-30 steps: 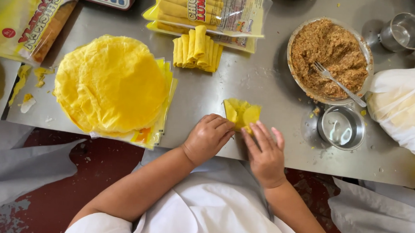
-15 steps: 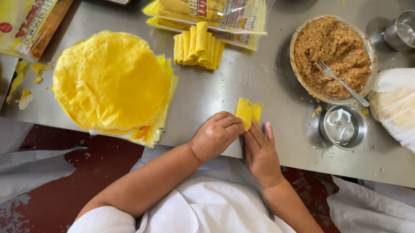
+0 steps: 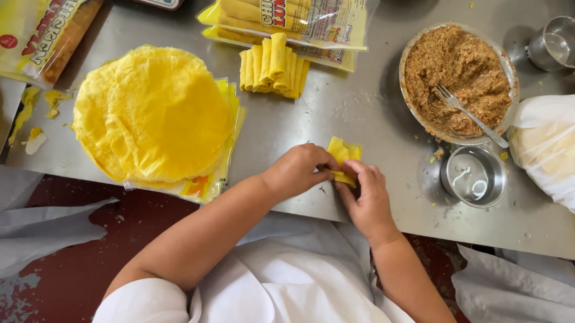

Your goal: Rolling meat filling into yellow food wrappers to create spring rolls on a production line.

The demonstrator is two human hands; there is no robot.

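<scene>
My left hand and my right hand both pinch a small yellow wrapper lying on the steel table. Its near part is rolled up under my fingers, its far corner lies flat. A stack of round yellow wrappers sits to the left. A pile of finished yellow rolls lies beyond my hands. A bowl of brown filling with a fork stands to the right.
A small steel bowl of liquid sits right of my right hand. A steel cup stands at the far right. Packs of rolls lie at the back, a yellow pack far left, a white plastic bag at right.
The wrapper has been rolled further from its near edge, so less of it shows flat. Both hands have closed in over the roll.
</scene>
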